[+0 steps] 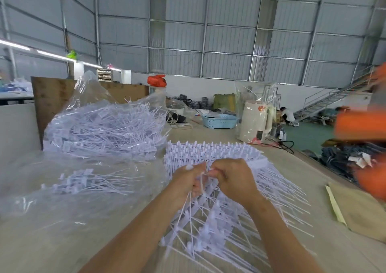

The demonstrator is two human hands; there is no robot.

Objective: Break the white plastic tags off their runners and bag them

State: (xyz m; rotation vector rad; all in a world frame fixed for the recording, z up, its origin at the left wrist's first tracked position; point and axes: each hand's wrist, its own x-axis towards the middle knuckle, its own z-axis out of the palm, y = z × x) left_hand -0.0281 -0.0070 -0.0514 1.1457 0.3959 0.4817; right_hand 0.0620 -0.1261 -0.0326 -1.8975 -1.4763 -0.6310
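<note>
I observe both hands raised together over the middle of the worktop. The left hand has its fingers curled round a bundle of white tags, whose thin tails hang down from the fist toward me. The right hand is curled as well, its fingertips pinching at the top of the same bundle, just beside the left thumb. The two hands touch or nearly touch; I cannot tell which.

Directly below and beyond the hands lies a stack of unbroken runners, the tag heads standing in rows at the far edge and the tails fanning out to the right and toward me.

To the left, a clear plastic bag stands open and piled with loose tags. Nearer me, a second clear bag lies flat on the worktop with a small cluster of loose tags inside or on it; I cannot tell which.

At the far end of the worktop I note a light blue basket and a cream kettle under clear wrap. An orange-sleeved person, blurred, stands at the right edge. A brown paper sheet lies on the worktop near that person.
</note>
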